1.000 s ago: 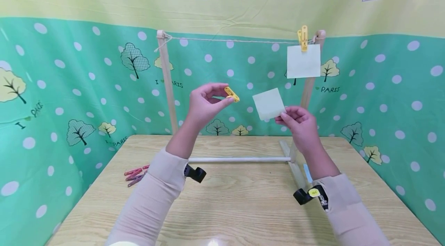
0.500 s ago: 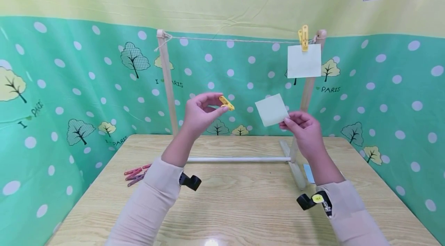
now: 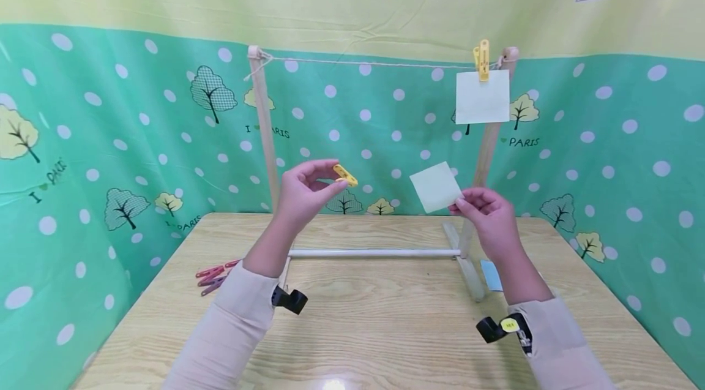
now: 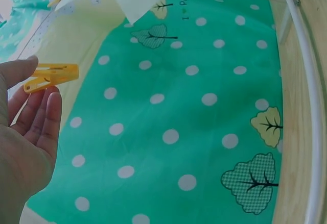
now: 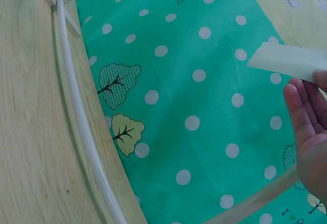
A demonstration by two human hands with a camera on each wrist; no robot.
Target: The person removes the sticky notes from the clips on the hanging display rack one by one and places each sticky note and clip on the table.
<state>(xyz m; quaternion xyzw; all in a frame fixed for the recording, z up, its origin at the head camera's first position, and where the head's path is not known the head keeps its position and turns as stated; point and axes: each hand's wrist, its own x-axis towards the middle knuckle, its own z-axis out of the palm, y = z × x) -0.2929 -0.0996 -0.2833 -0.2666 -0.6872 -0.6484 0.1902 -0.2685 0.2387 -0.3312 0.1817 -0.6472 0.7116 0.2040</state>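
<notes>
beneath a string (image 3: 358,63) tied between two wooden posts (image 3: 266,127), a pale square sheet (image 3: 435,187), thin and apparently paper, tilts in midair, its lower corner pinched by the fingers of a right hand (image 3: 487,218). apart from it, a left hand (image 3: 303,191) grips a glossy yellow clothespin (image 3: 345,175), seemingly plastic, between thumb and fingers. held by one corner alone, the sheet could bend or crease if pushed; the pin might spring loose should a squeeze land off-centre. higher up, a matching sheet (image 3: 482,102) hangs almost straight from another yellow clothespin (image 3: 484,59); a bumped post could set it swaying. below, a smooth white rod (image 3: 374,253) runs low across the wood-grained surface (image 3: 358,329), with slim red and purple clothespins (image 3: 212,280) at left, a blue sheet (image 3: 492,275) at right and a softly rippled, polka-dotted green curtain (image 3: 138,154) behind.
</notes>
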